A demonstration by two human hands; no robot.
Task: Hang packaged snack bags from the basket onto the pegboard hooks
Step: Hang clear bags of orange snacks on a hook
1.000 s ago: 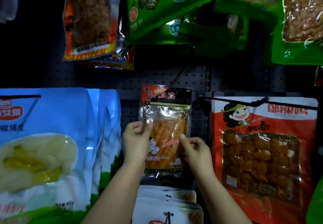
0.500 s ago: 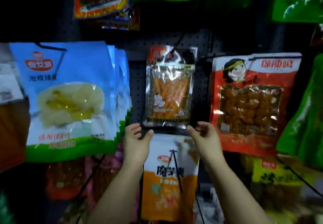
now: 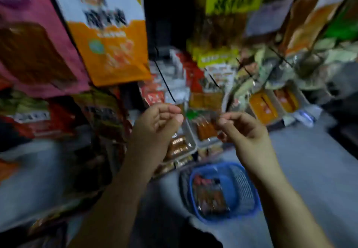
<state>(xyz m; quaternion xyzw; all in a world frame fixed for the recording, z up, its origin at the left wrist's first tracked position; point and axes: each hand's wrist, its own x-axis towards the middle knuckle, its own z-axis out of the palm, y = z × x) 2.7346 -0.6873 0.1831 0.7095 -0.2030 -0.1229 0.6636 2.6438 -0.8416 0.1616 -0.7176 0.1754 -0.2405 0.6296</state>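
The view is blurred and tilted down. A blue basket point(image 3: 249, 187) stands on the grey floor, and one dark red snack bag point(image 3: 209, 195) lies in it. My left hand point(image 3: 157, 125) and my right hand point(image 3: 244, 129) hover side by side above the basket, fingers loosely curled, holding nothing. They are in front of the lower rows of hanging bags. A black hook point(image 3: 164, 81) juts out just above my left hand.
An orange-and-white bag point(image 3: 110, 34) and a maroon bag point(image 3: 34, 44) hang at the upper left, and a yellow-green bag point(image 3: 226, 15) at the upper right. Small clear packs point(image 3: 271, 104) crowd the low hooks. Grey floor point(image 3: 310, 160) lies to the right.
Both hands have let go of the orange snack bag, which stayed on its hook. The view has swung down from that row to the basket on the floor.
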